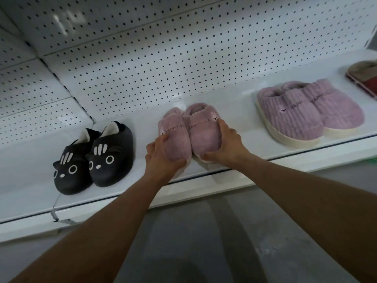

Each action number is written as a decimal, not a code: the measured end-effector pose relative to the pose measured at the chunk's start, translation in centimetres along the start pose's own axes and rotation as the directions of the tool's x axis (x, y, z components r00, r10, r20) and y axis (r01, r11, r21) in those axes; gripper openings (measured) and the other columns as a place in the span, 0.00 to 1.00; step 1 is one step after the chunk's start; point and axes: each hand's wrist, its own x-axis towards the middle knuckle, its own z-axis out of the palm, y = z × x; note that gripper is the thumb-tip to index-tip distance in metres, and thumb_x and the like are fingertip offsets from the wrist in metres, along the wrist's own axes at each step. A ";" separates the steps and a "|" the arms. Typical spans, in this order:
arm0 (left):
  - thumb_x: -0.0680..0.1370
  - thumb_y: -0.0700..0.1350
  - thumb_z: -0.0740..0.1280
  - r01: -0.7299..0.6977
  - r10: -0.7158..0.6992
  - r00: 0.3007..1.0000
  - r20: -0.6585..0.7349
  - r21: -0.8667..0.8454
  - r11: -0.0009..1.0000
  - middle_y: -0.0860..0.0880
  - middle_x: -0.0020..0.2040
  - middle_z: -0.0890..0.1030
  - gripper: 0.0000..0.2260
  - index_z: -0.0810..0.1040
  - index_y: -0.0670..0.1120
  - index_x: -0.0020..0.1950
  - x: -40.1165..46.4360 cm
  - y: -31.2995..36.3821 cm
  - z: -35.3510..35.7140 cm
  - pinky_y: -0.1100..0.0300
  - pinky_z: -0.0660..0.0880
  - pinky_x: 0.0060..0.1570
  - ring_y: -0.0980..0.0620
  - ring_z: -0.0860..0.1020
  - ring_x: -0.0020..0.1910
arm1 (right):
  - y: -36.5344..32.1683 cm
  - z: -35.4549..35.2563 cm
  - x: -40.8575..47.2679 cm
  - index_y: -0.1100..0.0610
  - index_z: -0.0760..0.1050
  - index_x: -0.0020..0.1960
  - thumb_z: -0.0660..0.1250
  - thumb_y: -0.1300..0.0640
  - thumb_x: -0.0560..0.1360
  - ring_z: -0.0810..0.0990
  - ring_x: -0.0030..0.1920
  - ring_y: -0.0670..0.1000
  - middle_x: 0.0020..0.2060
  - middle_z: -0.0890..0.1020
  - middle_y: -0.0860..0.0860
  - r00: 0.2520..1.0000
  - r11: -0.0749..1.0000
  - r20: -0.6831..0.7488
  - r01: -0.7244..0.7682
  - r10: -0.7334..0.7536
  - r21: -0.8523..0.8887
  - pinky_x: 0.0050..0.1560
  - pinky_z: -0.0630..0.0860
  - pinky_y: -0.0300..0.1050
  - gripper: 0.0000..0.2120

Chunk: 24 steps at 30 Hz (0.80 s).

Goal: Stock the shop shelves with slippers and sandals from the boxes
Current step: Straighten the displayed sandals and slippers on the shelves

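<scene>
Your left hand [161,154] and right hand [225,144] grip a pair of pink slippers [188,133] on the white shelf [234,111], between black cat slippers [95,158] and a lilac pair [306,115].

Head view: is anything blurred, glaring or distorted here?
Head view: wide-angle bend curves the shelf edge; glare streak on the pegboard top left; far-right red slipper smeared; both hands and pink slippers fairly sharp; lighting dim, even.

Dim, soft; perhaps edge-warped
</scene>
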 end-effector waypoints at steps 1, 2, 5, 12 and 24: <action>0.66 0.51 0.78 0.007 -0.007 1.000 0.002 0.000 1.000 0.45 0.68 0.60 0.43 0.56 0.57 0.73 0.0 0.0 -0.1 0.45 0.67 0.67 0.42 0.65 0.66 | 0.0 0.1 -0.1 0.50 0.46 0.77 0.78 0.44 0.60 0.66 0.66 0.61 0.66 0.66 0.60 1.000 1.000 0.003 0.011 -0.011 0.003 0.65 0.66 0.54 0.57; 0.66 0.50 0.78 0.013 -0.013 1.000 0.008 0.001 1.000 0.45 0.68 0.61 0.43 0.57 0.56 0.74 -0.1 0.0 0.0 0.45 0.67 0.67 0.42 0.65 0.66 | 0.1 0.2 -0.2 0.51 0.45 0.77 0.78 0.46 0.62 0.64 0.66 0.61 0.67 0.64 0.61 1.000 1.000 0.010 0.019 -0.019 0.008 0.65 0.65 0.54 0.56; 0.66 0.56 0.74 0.016 -0.014 0.999 -0.046 0.049 0.999 0.44 0.67 0.62 0.40 0.60 0.52 0.73 -0.8 0.6 0.2 0.48 0.66 0.64 0.42 0.64 0.66 | 0.5 -0.3 -0.9 0.50 0.41 0.78 0.77 0.45 0.65 0.61 0.68 0.61 0.69 0.60 0.60 0.996 0.999 0.077 0.037 -0.038 0.018 0.67 0.63 0.55 0.56; 0.69 0.51 0.69 -0.426 0.429 0.836 -0.342 0.089 0.900 0.49 0.63 0.71 0.24 0.70 0.51 0.65 -1.7 9.4 4.3 0.56 0.65 0.62 0.48 0.68 0.64 | 5.3 -9.0 -1.9 0.54 0.68 0.70 0.67 0.49 0.73 0.71 0.62 0.59 0.61 0.75 0.56 0.869 0.959 -0.424 0.166 -0.253 -0.231 0.58 0.70 0.54 0.27; 0.71 0.56 0.73 -0.572 0.511 0.803 0.305 0.158 0.805 0.50 0.71 0.64 0.30 0.67 0.54 0.71 -2.5 21.2 16.8 0.52 0.70 0.62 0.45 0.65 0.67 | 17.4 -22.5 -2.7 0.49 0.59 0.74 0.78 0.44 0.55 0.76 0.61 0.58 0.62 0.75 0.55 0.937 0.968 -0.245 -0.245 0.251 0.055 0.63 0.74 0.57 0.52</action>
